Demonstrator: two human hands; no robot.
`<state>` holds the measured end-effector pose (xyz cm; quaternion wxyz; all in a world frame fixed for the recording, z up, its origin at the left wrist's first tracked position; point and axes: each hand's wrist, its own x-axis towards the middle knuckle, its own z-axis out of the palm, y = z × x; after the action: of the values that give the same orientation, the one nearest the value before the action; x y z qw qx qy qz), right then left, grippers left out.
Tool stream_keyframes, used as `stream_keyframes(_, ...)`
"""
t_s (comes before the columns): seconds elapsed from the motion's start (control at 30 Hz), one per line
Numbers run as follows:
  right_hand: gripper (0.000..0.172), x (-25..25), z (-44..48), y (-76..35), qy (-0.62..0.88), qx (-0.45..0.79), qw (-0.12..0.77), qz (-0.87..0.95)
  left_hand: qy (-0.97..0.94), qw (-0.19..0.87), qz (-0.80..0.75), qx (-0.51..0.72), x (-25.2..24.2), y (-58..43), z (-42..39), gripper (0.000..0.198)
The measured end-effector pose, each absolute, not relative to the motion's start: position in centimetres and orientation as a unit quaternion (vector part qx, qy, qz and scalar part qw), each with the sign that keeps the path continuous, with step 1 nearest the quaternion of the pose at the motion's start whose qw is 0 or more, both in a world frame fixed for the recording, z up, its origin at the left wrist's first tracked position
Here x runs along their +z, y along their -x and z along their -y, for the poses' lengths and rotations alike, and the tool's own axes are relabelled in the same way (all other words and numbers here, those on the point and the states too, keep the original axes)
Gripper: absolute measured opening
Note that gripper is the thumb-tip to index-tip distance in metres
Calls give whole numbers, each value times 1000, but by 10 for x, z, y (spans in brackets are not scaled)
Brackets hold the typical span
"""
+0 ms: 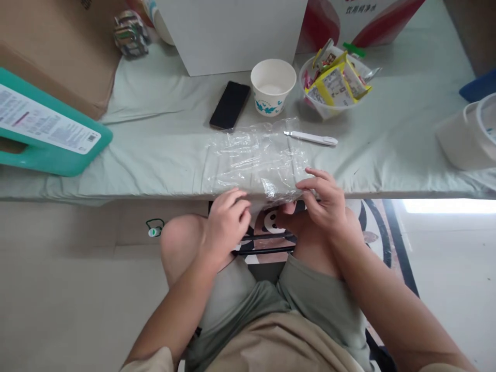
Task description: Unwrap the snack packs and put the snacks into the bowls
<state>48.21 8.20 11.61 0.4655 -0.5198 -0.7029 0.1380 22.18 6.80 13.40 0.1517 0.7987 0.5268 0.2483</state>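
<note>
A crinkled clear plastic bag point(251, 157) lies flat along the front of the cloth-covered table, its near edge slightly over the rim. My left hand point(228, 219) is at the bag's near left edge, fingers loosely bent, with nothing visible in them. At the near right corner is my right hand point(323, 199), fingers spread and a fingertip touching the plastic. A white craft knife point(313, 138) with a small blade lies just beyond the bag's right side. Behind the bag are a black phone point(230, 105) and a white paper cup point(273, 85) with blue leaf prints.
A clear bowl point(329, 109) of wrapped snacks stands right of the cup. A green jug point(73, 163) and a cardboard box point(58, 57) occupy the left. White boxes point(236, 36) line the back; a white plastic tub point(459, 137) stands at right. My knees are below the table edge.
</note>
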Motion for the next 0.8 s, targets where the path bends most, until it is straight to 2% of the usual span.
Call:
stream_keyframes(0.17, 15, 122, -80, -488, 554, 188, 473, 659, -691, 286, -546, 378, 145, -186, -102, 14)
stream_keyframes(0.27, 25, 119, -84, -490, 537, 240, 448, 673, -640, 332, -575, 388, 155, -179, -110, 16)
stream_keyframes(0.33, 15, 117, -87, -489, 523, 259, 460, 669, -658, 341, -567, 359, 160, -178, -114, 18)
stream_keyframes(0.47, 15, 112, -90, -486, 557, 284, 527, 576, -797, 261, -503, 209, 159, -173, -114, 54)
stream_keyframes(0.5, 16, 112, -90, -486, 571, 282, 534, 556, -813, 241, -494, 191, 157, -171, -112, 49)
stream_keyframes(0.53, 16, 111, -91, -486, 585, 269, 538, 544, -816, 230, -494, 194, 154, -168, -110, 37)
stream_keyframes(0.6, 13, 112, -92, -487, 602, 219, 539, 547, -793, 234, -506, 246, 149, -164, -107, 17)
stream_keyframes(0.7, 14, 113, -91, -488, 588, 131, 539, 589, -749, 274, -506, 330, 150, -166, -112, 15)
stream_keyframes(0.8, 14, 113, -92, -487, 563, 129, 541, 611, -698, 333, -494, 396, 160, -180, -130, 11)
